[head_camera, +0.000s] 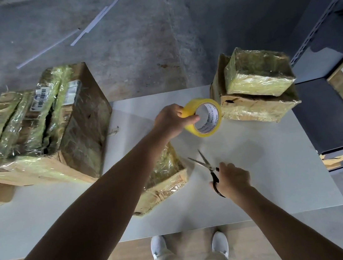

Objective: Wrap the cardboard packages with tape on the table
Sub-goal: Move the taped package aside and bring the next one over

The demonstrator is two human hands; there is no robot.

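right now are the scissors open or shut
Open: the scissors blades spread in a V while the right hand grips the handles.

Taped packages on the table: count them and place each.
4: large package at left, small package under the left forearm, upper package stacked on lower package at right. Others may be cut off at the left edge.

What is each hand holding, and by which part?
The left hand grips the yellow tape roll by its rim, one finger inside the core. The right hand holds the scissors by the black handles, blades open.
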